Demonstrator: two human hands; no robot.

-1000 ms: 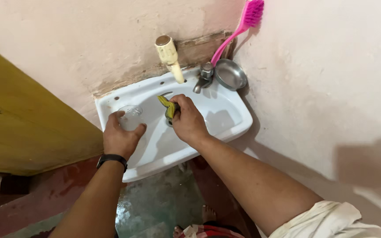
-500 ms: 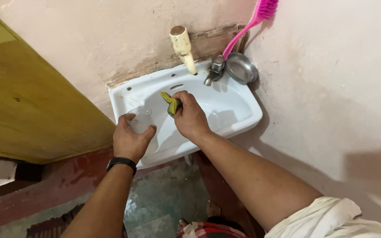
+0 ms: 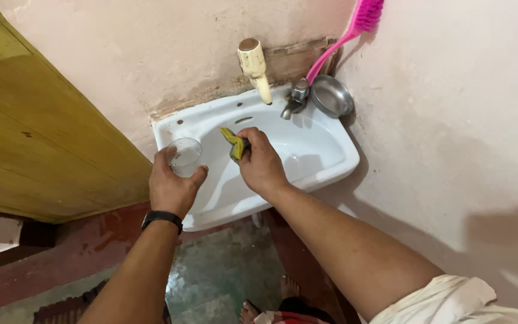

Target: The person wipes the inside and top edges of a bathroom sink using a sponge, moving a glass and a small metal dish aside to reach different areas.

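clear glass [image 3: 185, 157] now raised upright, mouth up, gripped by left hand [image 3: 172, 186]; yellow-green sponge [image 3: 235, 144] clenched in right hand [image 3: 262, 165] over sink [image 3: 331, 144].

Two plastered walls [image 3: 451, 120], pale pink and stained, meet in a corner. Along the back wall a strip of plaster [image 3: 211, 96] has flaked off, baring brown patches. A yellow-green wooden panel [image 3: 37, 138] slants across the left side, with a dark red ledge [image 3: 49, 270] below it. The floor [image 3: 217, 270] is worn greenish concrete, wet and shiny in places. Soft, even light falls on the walls; a faint shadow [image 3: 505, 228] lies low on the right wall.
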